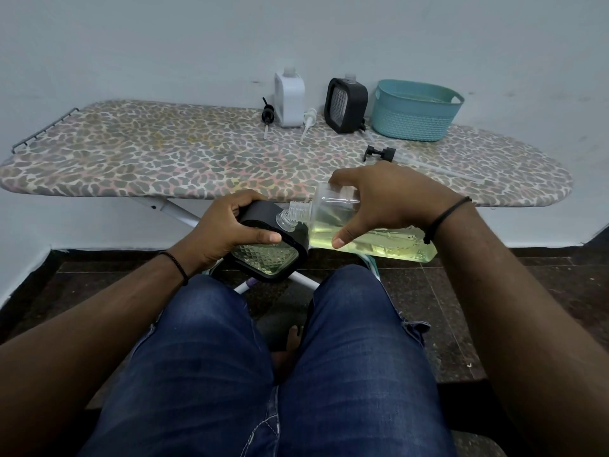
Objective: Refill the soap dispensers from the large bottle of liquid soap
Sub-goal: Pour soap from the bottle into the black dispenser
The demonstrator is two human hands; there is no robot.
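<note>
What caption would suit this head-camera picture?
Right hand tips the large soap bottle toward the black dispenser held by the left hand.

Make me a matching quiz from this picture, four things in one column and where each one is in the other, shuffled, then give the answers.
Things:
1. large bottle
2. black dispenser
3. white dispenser
4. basket

Places:
A. standing on the board, between two loose pumps
B. held in the left hand, over the lap
C. far right on the board, by the wall
D. tipped on its side in the right hand

Pairs: 1-D, 2-B, 3-A, 4-C
</note>
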